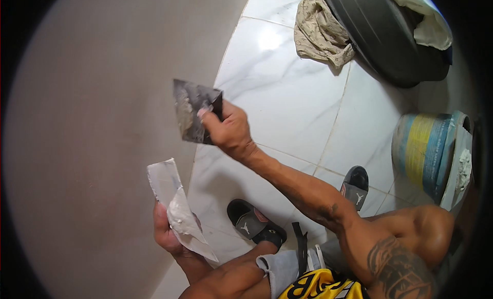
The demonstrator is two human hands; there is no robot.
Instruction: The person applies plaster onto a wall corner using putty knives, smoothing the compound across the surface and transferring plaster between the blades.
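In my right hand is a flat dark metal putty knife, smeared with greyish-white compound. The thumb presses on its face, and the blade is held up close to the wall. Lower down, my left hand grips a narrow white board from below and the side. A lump of white putty lies on the board's middle and lower part. The two tools are apart from each other. Most of the left fingers are hidden behind the board.
A blue and yellow bucket stands at the right, with white putty at its top. Farther back are a large black tub and a crumpled beige cloth on white floor tiles. My slippered feet rest on the tiles.
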